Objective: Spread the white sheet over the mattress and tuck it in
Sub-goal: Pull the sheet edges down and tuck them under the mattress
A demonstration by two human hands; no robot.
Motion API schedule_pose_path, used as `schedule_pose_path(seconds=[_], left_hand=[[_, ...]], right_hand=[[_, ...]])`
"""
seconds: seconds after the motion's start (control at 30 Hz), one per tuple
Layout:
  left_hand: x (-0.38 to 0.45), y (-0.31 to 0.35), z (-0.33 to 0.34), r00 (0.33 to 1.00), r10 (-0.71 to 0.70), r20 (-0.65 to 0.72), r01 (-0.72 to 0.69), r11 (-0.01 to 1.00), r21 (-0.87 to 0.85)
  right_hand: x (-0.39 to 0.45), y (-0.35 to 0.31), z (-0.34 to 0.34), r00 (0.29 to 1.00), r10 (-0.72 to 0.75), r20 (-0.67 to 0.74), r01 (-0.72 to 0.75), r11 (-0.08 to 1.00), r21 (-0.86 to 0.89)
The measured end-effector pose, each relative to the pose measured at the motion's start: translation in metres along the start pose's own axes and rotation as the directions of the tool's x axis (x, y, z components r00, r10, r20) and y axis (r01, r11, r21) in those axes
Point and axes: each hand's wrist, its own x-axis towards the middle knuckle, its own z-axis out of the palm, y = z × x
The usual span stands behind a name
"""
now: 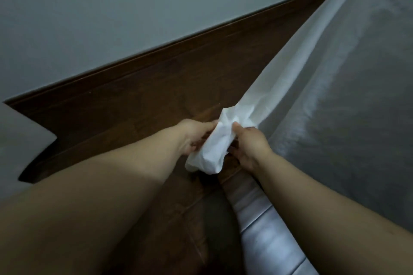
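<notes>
Right at the middle, the fingers (202,140) of the left hand (196,135) curl around a crumpled bunch of the white sheet (290,78), gripping it from the left, while the right hand (248,147) closes on the same bunch from the right, thumb pressed into the cloth. Between the two hands the fabric is wadded into a soft, creased lump whose loose end hangs just below them. From there the sheet stretches up and to the right as a taut, narrowing band with fine wrinkles, then widens into a thin, half-translucent layer lying over the mattress (368,107), whose grey surface shows dimly through it. Below the right forearm, the mattress side (263,225) lies uncovered, with a smooth, slightly shiny, padded look and stitched seams crossing it. Behind and under the hands runs a dark brown wooden floor (134,105) with visible grain and plank lines. A plain, pale grey wall (111,18) meets it along a straight edge.
</notes>
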Motion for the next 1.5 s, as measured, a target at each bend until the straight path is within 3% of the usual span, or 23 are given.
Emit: schedule_pose_path(seconds=[0.1,0.23,0.3,0.37,0.47,0.53,0.63,0.73,0.8,0.87,0.93,1.0,1.03,1.07,1.13,1.17,1.23,1.3,1.4,1.5], left_hand=[[0.012,-0.015,0.001,0.994,-0.005,-0.112,0.019,0.992,0.121],[0.015,-0.031,0.014,0.973,-0.104,0.206,0.112,0.993,-0.027],[0.009,-0.026,0.023,0.932,-0.065,0.357,0.111,0.988,-0.111],[0.005,-0.021,0.028,0.920,-0.016,0.391,0.076,0.987,-0.140],[0.001,-0.022,0.029,0.962,-0.021,0.273,0.032,0.999,-0.035],[0.002,-0.022,0.022,0.987,-0.037,0.158,0.028,0.998,0.054],[0.005,-0.017,0.003,0.997,-0.067,0.045,0.066,0.997,0.025],[0.005,-0.016,-0.018,0.997,-0.072,-0.010,0.072,0.997,-0.018],[0.004,-0.021,-0.035,0.992,-0.045,-0.118,0.035,0.995,-0.090],[0.002,-0.023,-0.057,0.951,-0.010,-0.308,-0.041,0.986,-0.159],[0.001,-0.024,-0.090,0.852,-0.051,-0.521,-0.078,0.972,-0.223],[-0.001,-0.028,-0.121,0.751,-0.127,-0.648,0.041,0.988,-0.147],[-0.006,-0.033,-0.132,0.732,-0.116,-0.672,0.182,0.983,0.028],[-0.013,-0.038,-0.141,0.740,-0.066,-0.669,0.312,0.916,0.254],[-0.027,-0.047,-0.152,0.798,-0.019,-0.602,0.481,0.622,0.618],[-0.032,-0.048,-0.155,0.827,-0.044,-0.561,0.491,0.541,0.682],[-0.044,-0.046,-0.146,0.849,-0.059,-0.525,0.487,0.474,0.734],[-0.037,-0.048,-0.130,0.898,0.023,-0.439,0.386,0.439,0.811],[-0.009,-0.051,-0.086,0.983,0.093,-0.160,0.103,0.443,0.891],[0.017,-0.041,-0.026,0.974,0.224,0.041,-0.137,0.429,0.893]], right_hand=[[0.000,-0.006,-0.009,0.999,0.004,-0.038,0.003,0.983,0.182],[-0.003,-0.011,-0.012,0.997,0.067,-0.039,-0.059,0.982,0.181],[0.001,-0.009,-0.010,0.995,0.080,-0.066,-0.071,0.989,0.132],[0.002,-0.006,-0.006,0.996,0.069,-0.054,-0.064,0.995,0.080],[0.006,0.003,0.000,0.999,0.006,-0.048,-0.004,0.999,0.041],[0.009,0.008,0.001,0.990,-0.065,-0.126,0.062,0.998,-0.027],[0.011,0.009,0.000,0.961,-0.092,-0.261,0.081,0.995,-0.051],[0.010,0.011,0.004,0.947,-0.103,-0.305,0.083,0.994,-0.077],[0.007,0.011,0.008,0.935,-0.118,-0.335,0.087,0.991,-0.105],[0.005,0.010,0.011,0.920,-0.134,-0.368,0.096,0.988,-0.118],[0.003,0.008,0.015,0.913,-0.169,-0.371,0.131,0.983,-0.127],[0.001,0.009,0.021,0.917,-0.225,-0.329,0.183,0.971,-0.155],[-0.001,0.011,0.024,0.923,-0.242,-0.298,0.199,0.965,-0.169],[-0.004,0.014,0.027,0.930,-0.254,-0.267,0.209,0.960,-0.186],[-0.008,0.020,0.026,0.934,-0.281,-0.222,0.228,0.944,-0.239],[-0.011,0.022,0.025,0.933,-0.298,-0.203,0.236,0.931,-0.280],[-0.015,0.024,0.021,0.936,-0.312,-0.162,0.239,0.902,-0.359],[-0.016,0.022,0.015,0.952,-0.283,-0.119,0.217,0.894,-0.391],[-0.017,0.016,0.006,0.978,-0.206,-0.008,0.195,0.934,-0.299],[-0.017,0.009,-0.006,0.987,-0.146,0.060,0.156,0.964,-0.216]])
